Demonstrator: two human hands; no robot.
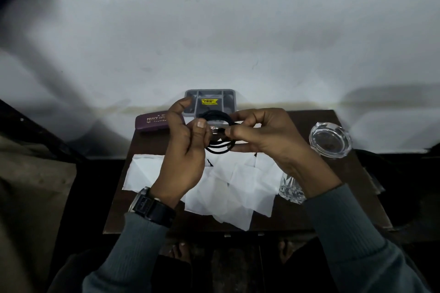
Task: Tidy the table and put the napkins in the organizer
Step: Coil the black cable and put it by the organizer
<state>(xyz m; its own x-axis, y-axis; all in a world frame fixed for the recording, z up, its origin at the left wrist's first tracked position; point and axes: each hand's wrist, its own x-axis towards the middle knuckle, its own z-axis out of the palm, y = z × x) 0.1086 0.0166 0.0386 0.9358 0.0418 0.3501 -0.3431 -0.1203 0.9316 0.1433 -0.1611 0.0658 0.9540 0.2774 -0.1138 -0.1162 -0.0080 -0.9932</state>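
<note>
Both hands hold a coiled black cable (217, 147) above the small dark table (338, 197). My left hand (184, 150) pinches the coil's left side. My right hand (259, 138) grips the cable's plug end between thumb and fingers. Several white napkins (235, 188) lie spread and overlapping on the table below my hands. A grey compartmented organizer (229, 96) with a yellow sticker stands at the table's far edge, partly hidden behind my fingers.
A maroon spectacle case (150, 122) lies at the far left of the table. A clear glass ashtray (331, 139) sits at the far right. A cut-glass tumbler (290, 189) stands under my right wrist. A white wall rises behind the table.
</note>
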